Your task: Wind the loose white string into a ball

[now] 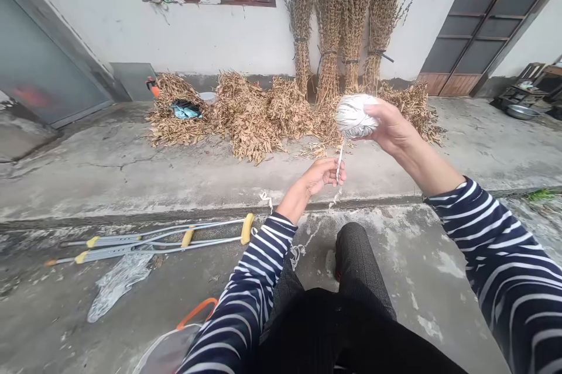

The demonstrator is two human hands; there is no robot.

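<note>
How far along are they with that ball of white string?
Done: a full, rounded ball of white string already sits in the right hand. In hand: the left hand pinches the strand hanging from the ball. Left: more loose string trails past the left sleeve toward the ground; its end is out of sight, so the remainder can't be judged.

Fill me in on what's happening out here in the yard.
A seated person in a striped top holds a white ball of string up in the right hand. The left hand, lower, pinches the strand hanging from it. Crutches lie on the concrete to the left; dried stalks are heaped by the wall.
</note>
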